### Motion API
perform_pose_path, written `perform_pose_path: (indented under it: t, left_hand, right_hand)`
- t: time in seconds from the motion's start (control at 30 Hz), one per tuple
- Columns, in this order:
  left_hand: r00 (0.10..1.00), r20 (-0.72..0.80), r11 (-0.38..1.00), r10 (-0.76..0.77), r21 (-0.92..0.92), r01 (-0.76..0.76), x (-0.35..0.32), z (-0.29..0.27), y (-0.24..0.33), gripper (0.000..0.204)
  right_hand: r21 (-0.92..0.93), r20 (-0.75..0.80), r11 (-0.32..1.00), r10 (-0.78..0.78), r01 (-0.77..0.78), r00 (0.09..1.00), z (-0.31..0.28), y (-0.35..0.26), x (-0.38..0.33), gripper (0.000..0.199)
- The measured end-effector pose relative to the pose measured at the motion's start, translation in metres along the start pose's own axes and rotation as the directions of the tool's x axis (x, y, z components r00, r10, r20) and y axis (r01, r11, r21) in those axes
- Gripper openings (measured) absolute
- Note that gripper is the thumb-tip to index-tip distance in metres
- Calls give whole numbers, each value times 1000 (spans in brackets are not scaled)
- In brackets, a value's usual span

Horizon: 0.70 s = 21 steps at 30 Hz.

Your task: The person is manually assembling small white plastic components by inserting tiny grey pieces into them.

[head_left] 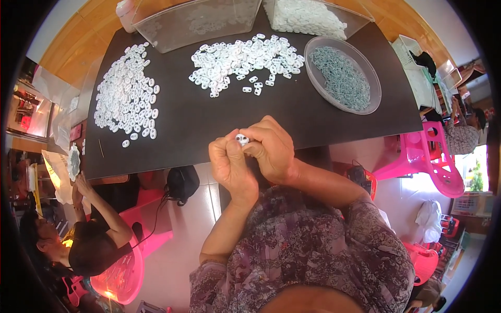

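Note:
Both my hands meet just off the table's near edge, pinching one small white plastic piece (pixel 242 139) with two dark holes. My left hand (pixel 229 161) grips it from the left with thumb and fingers, and my right hand (pixel 272 148) closes on it from the right. Beyond them on the dark table (pixel 209 125) lies a loose pile of small white two-holed pieces (pixel 245 60). Another heap, of white oval pieces (pixel 125 91), spreads at the left. A round clear tray (pixel 374 99) at the right holds many small grey-green metal pins or screws (pixel 342 75), too small to tell which.
Along the far edge stand a clear bin (pixel 198 26) and a second bin full of white pieces (pixel 305 20). A pink bottle (pixel 126 13) is at the far left. Another person (pixel 99 235) works at the left. A pink stool (pixel 428 161) stands right of the table.

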<state>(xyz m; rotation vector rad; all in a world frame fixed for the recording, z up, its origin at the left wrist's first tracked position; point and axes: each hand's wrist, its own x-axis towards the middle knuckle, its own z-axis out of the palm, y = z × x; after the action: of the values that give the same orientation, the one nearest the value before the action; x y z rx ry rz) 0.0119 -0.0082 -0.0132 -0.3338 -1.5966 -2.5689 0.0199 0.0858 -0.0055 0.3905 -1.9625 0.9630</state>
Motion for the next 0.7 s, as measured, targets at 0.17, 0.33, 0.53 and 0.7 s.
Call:
perform_pose_path:
  t: [0.17,0.33,0.53,0.7]
  left_hand:
    - [1000,-15,998,-5,-66,4,0,3,12,20]
    - [997,-5,997,74,21,-74,-2,3,14,18]
    - [989,-1,978,149,147,-147,-2,2,10,17]
    - [993,-14,986,121,120,-119,1,5,3,18]
  right_hand:
    - [17,-26,998,57,-56,998,2,-14,6,20]
    - [19,-37,1000,23,-22,999,3,-12,4,20]
    - [2,-49,1000,-27,27,998,6,-7,4,19]
    - [-15,-53,998,-62,61,997,7,1,3,17]
